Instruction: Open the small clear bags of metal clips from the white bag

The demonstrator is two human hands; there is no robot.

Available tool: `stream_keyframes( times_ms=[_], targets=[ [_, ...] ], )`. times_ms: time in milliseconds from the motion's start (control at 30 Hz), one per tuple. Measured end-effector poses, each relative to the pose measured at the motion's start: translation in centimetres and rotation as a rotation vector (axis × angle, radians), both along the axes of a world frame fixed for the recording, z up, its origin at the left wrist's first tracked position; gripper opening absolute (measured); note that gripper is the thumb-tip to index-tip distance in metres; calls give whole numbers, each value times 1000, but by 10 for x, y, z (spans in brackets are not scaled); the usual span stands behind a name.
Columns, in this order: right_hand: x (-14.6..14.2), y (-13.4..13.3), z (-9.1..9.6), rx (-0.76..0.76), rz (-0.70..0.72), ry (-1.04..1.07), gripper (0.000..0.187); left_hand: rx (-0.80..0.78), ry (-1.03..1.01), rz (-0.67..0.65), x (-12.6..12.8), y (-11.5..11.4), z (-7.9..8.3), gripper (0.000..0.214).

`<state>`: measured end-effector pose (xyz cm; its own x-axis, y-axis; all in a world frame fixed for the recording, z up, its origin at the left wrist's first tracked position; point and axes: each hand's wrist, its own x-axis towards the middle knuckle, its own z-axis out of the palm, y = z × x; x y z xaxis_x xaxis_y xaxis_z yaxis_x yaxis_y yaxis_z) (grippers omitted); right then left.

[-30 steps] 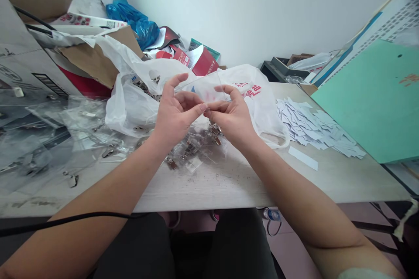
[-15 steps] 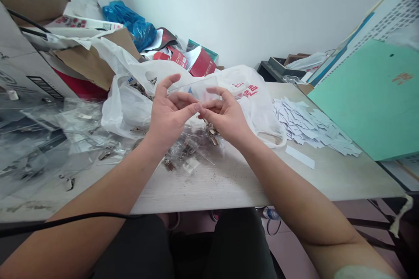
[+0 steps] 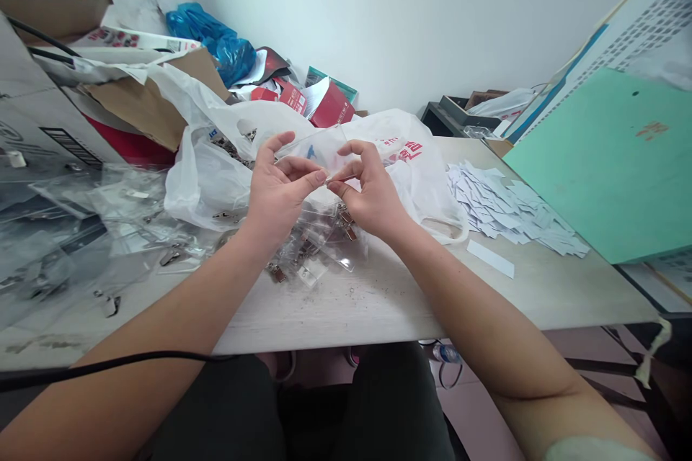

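Note:
Over the middle of the table, my left hand (image 3: 284,187) and my right hand (image 3: 367,184) meet with thumbs and forefingers pinched together. Between them stands a clear plastic badge holder (image 3: 327,138), its lower edge at the pinching fingertips. The other fingers of both hands are curled loosely. Any small part right at the fingertips is too hidden to make out. Just below the hands lies a pile of clear badge holders with metal clips (image 3: 305,248). Behind them is a white plastic bag (image 3: 200,173) with red print, holding more metal clips.
More clear holders (image 3: 124,205) cover the table's left side. White paper slips (image 3: 502,205) are heaped at the right, with a single slip (image 3: 490,259) nearer. A green board (image 3: 605,173) leans at far right. Cardboard boxes (image 3: 145,101) stand back left; a black cable (image 3: 135,358) crosses the front left.
The clear badge holder now stands more upright between my hands. My right hand has shifted slightly left and turned a little. The whole view has moved slightly.

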<state>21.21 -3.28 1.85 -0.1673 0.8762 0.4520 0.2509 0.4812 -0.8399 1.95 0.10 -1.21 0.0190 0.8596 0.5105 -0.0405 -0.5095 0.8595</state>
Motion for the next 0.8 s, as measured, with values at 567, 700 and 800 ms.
stream_keyframes(
  times_ms=[567,700,800],
  targets=[
    [75,86,-36,-98,-423,-907,50,70,623,426,-46,31,13,35],
    [71,89,-34,-98,-485,-918,41,-248,992,362,-76,45,16,31],
    [69,91,-34,-93,-536,-924,39,-294,1193,306,-81,52,14,46]
  ],
)
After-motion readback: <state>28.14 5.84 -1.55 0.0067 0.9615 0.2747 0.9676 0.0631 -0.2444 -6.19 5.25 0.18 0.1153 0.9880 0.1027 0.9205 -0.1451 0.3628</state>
